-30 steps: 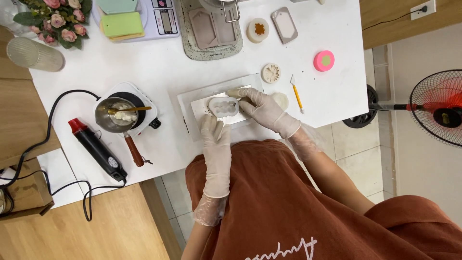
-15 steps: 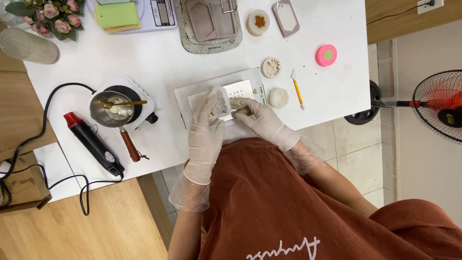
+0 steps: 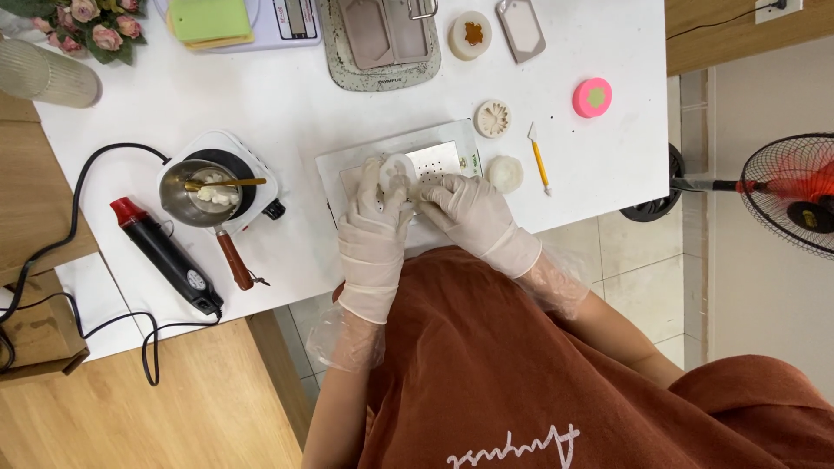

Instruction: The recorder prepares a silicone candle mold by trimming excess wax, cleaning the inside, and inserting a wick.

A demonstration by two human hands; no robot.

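Note:
Both my hands wear thin white gloves and meet over a metal tray (image 3: pixel 447 148) at the table's near edge. My left hand (image 3: pixel 373 230) grips a small round white mould (image 3: pixel 398 168), lifted a little above the tray. My right hand (image 3: pixel 469 213) closes on the same mould from the right, fingertips touching it. A round white wax piece (image 3: pixel 505 174) lies just right of the tray, and a yellow-handled tool (image 3: pixel 539 161) beside it.
A small pot with a wooden handle (image 3: pixel 198 193) sits on a white hotplate at left, next to a black and red heat gun (image 3: pixel 165 254). Farther back are a scale (image 3: pixel 278 19), a pink disc (image 3: pixel 592 97) and flowers (image 3: pixel 82 22). A fan (image 3: pixel 795 191) stands on the floor at right.
My left hand has slid up onto the mould and both hands now press around it more tightly. The view has shifted slightly downward over the table.

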